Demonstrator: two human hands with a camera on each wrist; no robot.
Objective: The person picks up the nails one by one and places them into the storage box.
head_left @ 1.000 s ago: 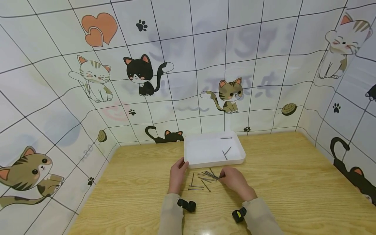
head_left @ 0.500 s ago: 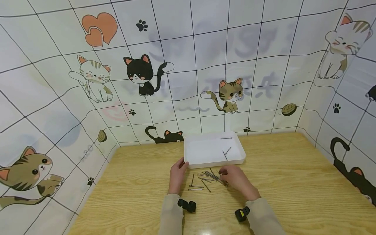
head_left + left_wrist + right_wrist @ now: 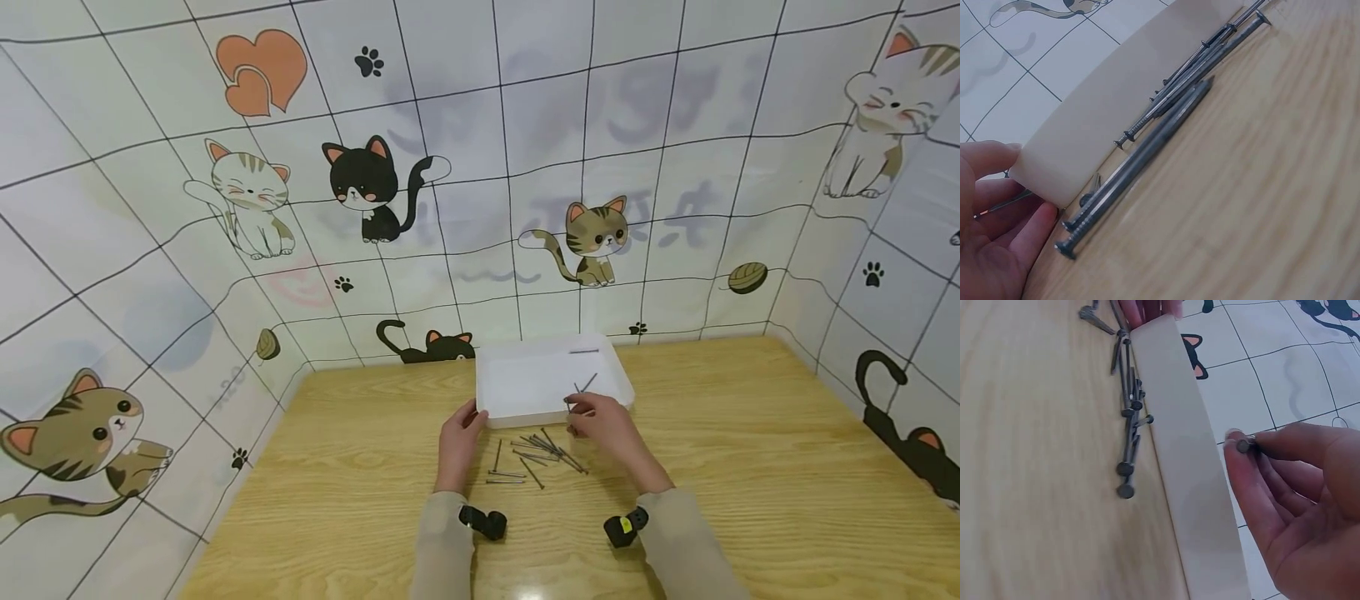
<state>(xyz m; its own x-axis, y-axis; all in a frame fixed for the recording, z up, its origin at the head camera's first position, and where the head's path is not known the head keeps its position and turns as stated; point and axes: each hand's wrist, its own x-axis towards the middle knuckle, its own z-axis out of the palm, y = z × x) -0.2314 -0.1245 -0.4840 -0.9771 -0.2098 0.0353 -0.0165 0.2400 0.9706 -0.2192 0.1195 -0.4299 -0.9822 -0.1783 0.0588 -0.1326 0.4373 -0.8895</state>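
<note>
A shallow white tray [image 3: 525,421] stands on the wooden table, with 3 nails in its right half, one [image 3: 584,351] lying near the back. My left hand [image 3: 459,442] holds the tray's front left corner, thumb at the rim and fingers against the outer wall. Over the front wall, my right hand [image 3: 611,427] pinches a steel nail [image 3: 1244,445] between thumb and fingertips; its head faces the right wrist camera. Several loose nails [image 3: 1141,169] lie crossed in a pile in front of the tray, between my two hands.
The wooden table [image 3: 360,467] runs back to a wall covering [image 3: 465,208] printed with cats and grid lines. Side walls close in at left and right. A black camera [image 3: 483,523] sits on each wrist over beige sleeves.
My right hand has drawn back from the nail pile, then risen forward to the tray's front wall with a nail. The left hand stays at the corner. The head view has shifted slightly.
</note>
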